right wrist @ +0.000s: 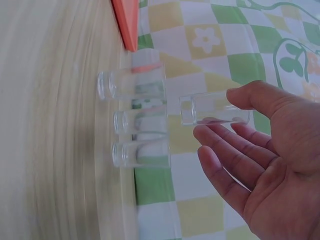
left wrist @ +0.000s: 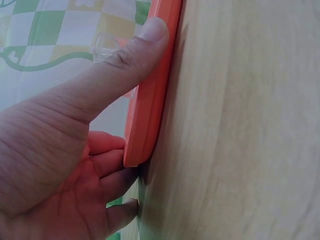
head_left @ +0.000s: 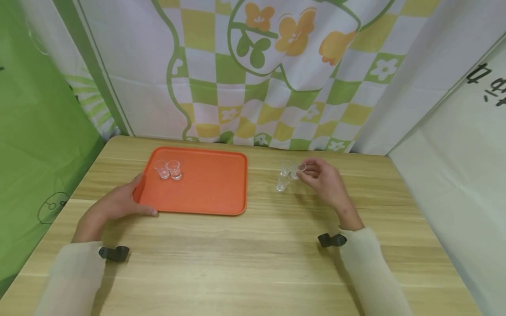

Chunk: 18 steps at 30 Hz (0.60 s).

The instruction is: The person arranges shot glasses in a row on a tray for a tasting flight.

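The tray (head_left: 209,186) appears to be moulded from plastic, smooth and mostly matt, its rim included. The small cups (right wrist: 137,82) are formed of a clear, glossy, smooth material; whether glass or hard plastic was used cannot be told. The table (head_left: 221,267) is surfaced in wood or a wood-look finish, smooth, with light softly reflected. The curtain (head_left: 272,101) is made of printed cloth, matt and loosely folded. By the left side, a lightly creased green sheet (head_left: 39,118) is seen, its material uncertain. The sleeves (head_left: 373,272) are made of matt, soft-looking cloth, and the wrist cameras (head_left: 331,240) are cased in dark, plastic-looking material.
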Each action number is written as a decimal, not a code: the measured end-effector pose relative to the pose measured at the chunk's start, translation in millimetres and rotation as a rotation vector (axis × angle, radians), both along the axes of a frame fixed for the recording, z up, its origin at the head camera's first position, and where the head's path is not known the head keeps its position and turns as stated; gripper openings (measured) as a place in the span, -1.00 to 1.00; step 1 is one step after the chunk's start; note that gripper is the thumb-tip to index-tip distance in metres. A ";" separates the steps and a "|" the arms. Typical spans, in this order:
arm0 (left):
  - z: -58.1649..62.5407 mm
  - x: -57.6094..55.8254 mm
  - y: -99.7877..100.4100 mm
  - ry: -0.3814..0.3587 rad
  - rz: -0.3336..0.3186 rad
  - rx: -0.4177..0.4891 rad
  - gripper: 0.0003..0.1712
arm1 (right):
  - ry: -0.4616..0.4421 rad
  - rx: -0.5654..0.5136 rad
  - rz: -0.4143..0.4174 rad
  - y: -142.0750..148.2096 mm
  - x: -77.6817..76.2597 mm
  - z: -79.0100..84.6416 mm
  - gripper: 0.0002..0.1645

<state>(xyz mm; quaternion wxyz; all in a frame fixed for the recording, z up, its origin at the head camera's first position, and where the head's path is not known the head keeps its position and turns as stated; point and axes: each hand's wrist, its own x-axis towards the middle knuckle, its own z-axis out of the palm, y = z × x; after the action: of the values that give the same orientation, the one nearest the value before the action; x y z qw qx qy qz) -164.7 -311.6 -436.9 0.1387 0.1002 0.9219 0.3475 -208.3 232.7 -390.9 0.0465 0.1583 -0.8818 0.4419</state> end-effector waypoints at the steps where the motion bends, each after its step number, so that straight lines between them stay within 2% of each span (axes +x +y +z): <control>1: 0.0 -0.2 0.0 0.000 -0.001 0.001 0.51 | -0.005 -0.005 0.003 -1.6 -0.4 0.4 -0.53; 18: -0.2 -0.5 0.0 -0.005 0.005 -0.007 0.52 | -0.004 -0.037 0.053 -36.1 -2.6 3.0 -0.58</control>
<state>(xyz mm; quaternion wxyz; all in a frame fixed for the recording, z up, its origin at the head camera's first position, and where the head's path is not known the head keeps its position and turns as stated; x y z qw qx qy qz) -165.2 -311.7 -437.1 0.1403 0.0967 0.9231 0.3448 -210.9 196.6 -387.9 0.0361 0.1798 -0.8691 0.4594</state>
